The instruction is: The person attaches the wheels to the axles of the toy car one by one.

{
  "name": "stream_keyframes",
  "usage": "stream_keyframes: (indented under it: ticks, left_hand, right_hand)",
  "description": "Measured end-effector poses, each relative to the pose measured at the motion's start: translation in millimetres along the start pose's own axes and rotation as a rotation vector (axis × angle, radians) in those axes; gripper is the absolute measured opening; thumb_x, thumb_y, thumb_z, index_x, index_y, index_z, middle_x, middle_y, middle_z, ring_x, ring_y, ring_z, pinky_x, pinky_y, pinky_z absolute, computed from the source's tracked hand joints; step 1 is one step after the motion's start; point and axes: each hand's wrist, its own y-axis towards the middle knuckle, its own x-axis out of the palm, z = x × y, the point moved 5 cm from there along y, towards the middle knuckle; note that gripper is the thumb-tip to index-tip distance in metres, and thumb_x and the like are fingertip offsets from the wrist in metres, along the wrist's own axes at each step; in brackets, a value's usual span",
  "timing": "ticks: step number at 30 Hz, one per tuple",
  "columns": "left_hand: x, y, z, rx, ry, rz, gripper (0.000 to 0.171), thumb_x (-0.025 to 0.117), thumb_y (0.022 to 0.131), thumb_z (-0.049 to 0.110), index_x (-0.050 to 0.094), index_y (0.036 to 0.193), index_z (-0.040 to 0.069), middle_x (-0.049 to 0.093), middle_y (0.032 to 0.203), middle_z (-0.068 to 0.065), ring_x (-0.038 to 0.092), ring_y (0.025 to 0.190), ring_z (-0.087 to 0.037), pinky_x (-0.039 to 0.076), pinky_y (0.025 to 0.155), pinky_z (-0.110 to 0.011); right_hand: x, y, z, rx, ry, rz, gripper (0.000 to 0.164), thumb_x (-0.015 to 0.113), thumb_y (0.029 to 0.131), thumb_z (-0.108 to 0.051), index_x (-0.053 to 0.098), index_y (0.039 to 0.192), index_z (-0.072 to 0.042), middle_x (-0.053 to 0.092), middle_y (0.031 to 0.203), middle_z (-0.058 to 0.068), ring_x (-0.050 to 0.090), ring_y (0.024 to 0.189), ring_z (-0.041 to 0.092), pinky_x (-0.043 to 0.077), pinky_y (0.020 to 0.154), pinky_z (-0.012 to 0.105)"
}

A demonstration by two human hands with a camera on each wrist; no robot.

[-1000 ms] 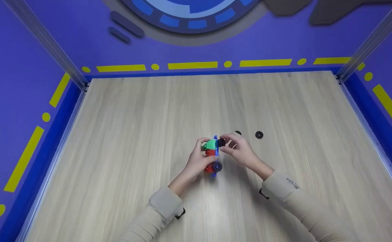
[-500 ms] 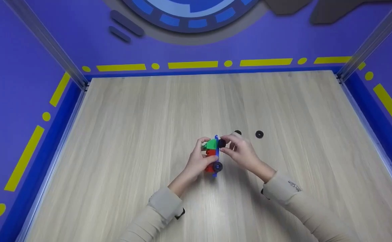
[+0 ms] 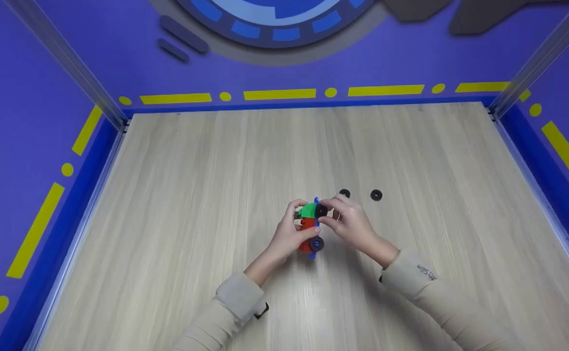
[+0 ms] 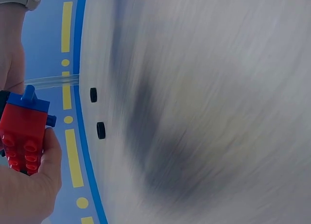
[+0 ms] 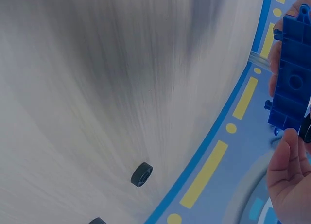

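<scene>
My left hand [image 3: 285,236] grips a toy block car made of red bricks [image 3: 307,224], a green brick [image 3: 308,210] and a blue base [image 4: 30,101]. The car is held up on its side, and the right wrist view shows the base's underside [image 5: 294,73] with small axle pegs along one edge. A black wheel [image 3: 317,243] sits on the near end. At the far end, my right hand [image 3: 355,226] pinches another black wheel [image 3: 321,210] against the base. Whether that wheel is seated on its peg is hidden by the fingers.
Two loose black wheels lie on the wooden table beyond the right hand: one wheel [image 3: 344,193] close to its knuckles, the other wheel [image 3: 376,195] farther right. Blue-purple panels [image 3: 284,73] with yellow marks wall the table at the back and sides.
The car has turned slightly in my left hand, so more of its red side shows. My right hand stays at the far wheel, shifted only a little. The loose wheels have not moved.
</scene>
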Motion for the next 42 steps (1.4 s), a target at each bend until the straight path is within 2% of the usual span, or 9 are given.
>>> stream_keyframes:
  ticks: [8, 15, 20, 23, 25, 31, 38, 42]
  left_hand:
    - [0.0, 1.0, -1.6, 0.001, 0.006, 0.006, 0.056, 0.061, 0.081, 0.012, 0.030, 0.127, 0.015, 0.040, 0.121, -0.016, 0.051, 0.082, -0.019, 0.049, 0.074, -0.031]
    - [0.9, 14.4, -22.1, 0.012, -0.004, 0.010, 0.057, 0.063, 0.079, 0.015, 0.031, 0.126, 0.020, 0.041, 0.121, -0.012, 0.051, 0.083, -0.020, 0.048, 0.073, -0.032]
    - [1.2, 17.1, -25.7, 0.037, 0.024, 0.021, 0.055, 0.063, 0.079, 0.015, 0.032, 0.124, 0.022, 0.040, 0.121, -0.010, 0.052, 0.083, -0.020, 0.048, 0.074, -0.032]
    - [1.1, 17.2, -25.9, 0.047, 0.041, 0.019, 0.056, 0.062, 0.080, 0.014, 0.031, 0.126, 0.019, 0.040, 0.119, -0.011, 0.052, 0.081, -0.019, 0.049, 0.074, -0.032]
    - [0.9, 15.3, -22.6, 0.045, 0.041, 0.011, 0.056, 0.061, 0.080, 0.012, 0.030, 0.127, 0.017, 0.039, 0.119, -0.012, 0.052, 0.079, -0.018, 0.049, 0.074, -0.032]
    - [0.1, -1.5, 3.8, 0.030, 0.042, 0.001, 0.053, 0.058, 0.082, 0.008, 0.031, 0.126, 0.013, 0.039, 0.120, -0.014, 0.050, 0.081, -0.018, 0.048, 0.075, -0.032]
    - [-1.8, -0.9, 4.0, 0.046, 0.034, -0.004, 0.052, 0.058, 0.082, 0.009, 0.031, 0.126, 0.013, 0.039, 0.121, -0.014, 0.050, 0.082, -0.018, 0.048, 0.074, -0.031]
    - [-2.4, -1.0, 6.0, 0.052, 0.036, -0.007, 0.052, 0.058, 0.082, 0.009, 0.031, 0.126, 0.013, 0.038, 0.122, -0.014, 0.050, 0.083, -0.018, 0.048, 0.074, -0.031]
  right_hand:
    - [0.7, -1.7, -2.6, -0.023, -0.044, 0.030, 0.030, 0.070, 0.072, -0.014, 0.063, 0.099, -0.004, 0.059, 0.082, 0.005, 0.052, 0.063, 0.009, 0.046, 0.055, 0.019]
    - [1.9, -3.3, -4.7, -0.035, -0.089, 0.042, 0.031, 0.070, 0.072, -0.014, 0.061, 0.101, -0.005, 0.060, 0.082, 0.004, 0.056, 0.066, 0.012, 0.047, 0.055, 0.018]
    - [3.6, -4.5, -8.2, -0.057, -0.150, 0.089, 0.031, 0.071, 0.071, -0.016, 0.062, 0.098, -0.004, 0.061, 0.079, 0.004, 0.057, 0.064, 0.010, 0.046, 0.053, 0.018]
    - [4.9, -5.9, -10.6, -0.071, -0.189, 0.124, 0.030, 0.071, 0.071, -0.017, 0.062, 0.096, -0.003, 0.062, 0.077, 0.004, 0.057, 0.062, 0.010, 0.046, 0.052, 0.018]
    - [6.0, -6.8, -11.6, -0.076, -0.212, 0.137, 0.030, 0.071, 0.071, -0.018, 0.062, 0.095, -0.003, 0.062, 0.077, 0.005, 0.057, 0.061, 0.010, 0.046, 0.052, 0.018]
    - [7.0, -7.7, -12.4, -0.074, -0.242, 0.160, 0.030, 0.070, 0.073, -0.019, 0.062, 0.096, -0.002, 0.062, 0.078, 0.005, 0.057, 0.061, 0.010, 0.046, 0.051, 0.018]
    - [7.7, -7.6, -13.2, -0.099, -0.241, 0.191, 0.030, 0.070, 0.073, -0.020, 0.062, 0.095, -0.002, 0.061, 0.078, 0.006, 0.057, 0.061, 0.010, 0.046, 0.052, 0.018]
    - [6.3, -6.5, -12.9, -0.068, -0.221, 0.185, 0.030, 0.070, 0.073, -0.020, 0.063, 0.095, -0.002, 0.062, 0.078, 0.006, 0.058, 0.062, 0.011, 0.047, 0.053, 0.019]
